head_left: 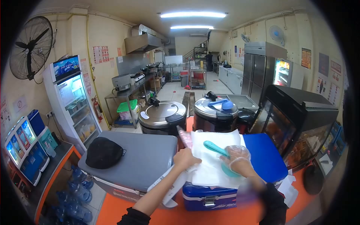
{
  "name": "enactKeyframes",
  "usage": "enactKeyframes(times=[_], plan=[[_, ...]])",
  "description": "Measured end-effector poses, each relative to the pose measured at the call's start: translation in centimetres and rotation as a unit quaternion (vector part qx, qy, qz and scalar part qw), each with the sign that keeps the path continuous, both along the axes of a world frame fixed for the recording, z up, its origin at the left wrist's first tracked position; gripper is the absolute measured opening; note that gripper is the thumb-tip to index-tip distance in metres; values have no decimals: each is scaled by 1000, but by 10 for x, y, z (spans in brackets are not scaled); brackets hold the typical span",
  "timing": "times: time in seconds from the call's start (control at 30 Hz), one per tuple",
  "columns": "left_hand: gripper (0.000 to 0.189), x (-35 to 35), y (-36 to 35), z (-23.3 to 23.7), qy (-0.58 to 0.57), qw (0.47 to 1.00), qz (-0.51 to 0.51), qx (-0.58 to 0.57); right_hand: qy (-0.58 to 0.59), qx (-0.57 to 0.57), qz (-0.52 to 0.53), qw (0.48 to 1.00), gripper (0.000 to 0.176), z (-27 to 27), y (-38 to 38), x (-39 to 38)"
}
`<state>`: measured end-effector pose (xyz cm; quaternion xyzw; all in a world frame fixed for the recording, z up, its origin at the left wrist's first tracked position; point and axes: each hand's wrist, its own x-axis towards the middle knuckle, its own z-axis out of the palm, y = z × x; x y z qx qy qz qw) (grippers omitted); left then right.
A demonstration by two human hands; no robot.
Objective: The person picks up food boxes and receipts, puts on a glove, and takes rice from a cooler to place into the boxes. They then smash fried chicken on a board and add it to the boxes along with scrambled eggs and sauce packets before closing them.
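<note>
And here's the right hand (238,154) in a clear plastic glove, fingers wrapped round a turquoise utensil (215,147), handle slanting up and to the left over the white paper (225,137)! Another patch of turquoise (230,171) shows just under that hand; whether it belongs to the same piece, I can't tell. Over to the left hand (184,159), bare, fingers curled in at the paper's left edge, and what they grip is hidden from here. Right above the knuckles pokes a narrow pink-patterned thing (185,137), tip pointing away, while a long white piece (173,187) runs below the forearm.

The paper lies on the blue cooler (268,155), its lid bare on the right side. Next door on the left sits the grey cooler (150,150) with a black cap (104,153) on top, both coolers on the orange counter (122,212). Behind them, two lidded pots (162,114), and a blue scoop (227,104) rests on the right-hand lid!
</note>
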<state>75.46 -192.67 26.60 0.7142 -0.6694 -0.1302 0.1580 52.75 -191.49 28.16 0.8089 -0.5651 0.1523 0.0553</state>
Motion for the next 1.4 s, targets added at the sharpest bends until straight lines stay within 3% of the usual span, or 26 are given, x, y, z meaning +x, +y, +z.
enactKeyframes(times=[0.1,0.17,0.27,0.3,0.37,0.47,0.57,0.63,0.7,0.73,0.8,0.9,0.97,1.03,1.1,1.13,1.17,1.23,1.3,1.33,1.37,1.4], plan=[[61,4,-19,2,36,998,-40,35,11,33,-29,999,34,6,-3,11],[54,12,-44,-5,131,987,-95,3,26,30,-33,999,36,10,-10,11],[57,36,-73,23,223,962,-151,-42,-162,-15,-44,986,43,10,-45,2],[57,45,-83,34,273,944,-170,-77,-161,-19,-45,986,43,11,-68,0],[54,72,-136,30,310,922,-189,-130,-267,-118,-7,957,42,21,-114,-1],[43,116,-152,75,381,908,-95,-147,-359,-167,-4,918,44,74,-150,37],[42,181,-195,86,428,894,-17,-133,-369,-230,35,900,45,88,-214,68],[45,228,-237,66,508,852,40,-119,-390,-170,-44,904,51,80,-265,98],[54,270,-281,27,501,853,116,-90,-381,-150,-57,911,51,41,-354,128],[54,293,-309,-10,500,853,117,-92,-343,-165,-26,925,52,40,-356,152],[58,331,-355,-75,322,920,190,-118,-273,-204,40,939,45,52,-345,214],[63,313,-322,-56,367,902,213,-74,-123,-309,95,938,27,48,-341,290],[60,327,-332,-62,313,923,215,-61,-94,-313,109,939,28,6,-375,330],[59,331,-339,-80,334,897,263,-118,-66,-328,121,935,30,-32,-404,358],[57,328,-333,-84,310,897,283,-136,17,-138,96,986,41,-52,-402,369],[55,324,-329,-85,292,897,297,-150,75,-67,134,986,51,-42,-400,373],[55,321,-326,-86,296,897,294,-143,39,-119,175,977,59,-42,-394,370],[68,301,-302,-67,151,923,306,-178,3,-264,224,938,70,-26,-363,346],[89,294,-293,-61,101,900,376,-197,12,-265,258,929,57,11,-301,297],[83,283,-280,-47,123,881,367,-272,41,-170,330,928,48,28,-271,260],[76,289,-283,-52,48,881,310,-354,130,20,296,946,42,69,-200,226],[69,278,-271,-41,40,864,292,-407,205,65,316,924,40,80,-155,188]])
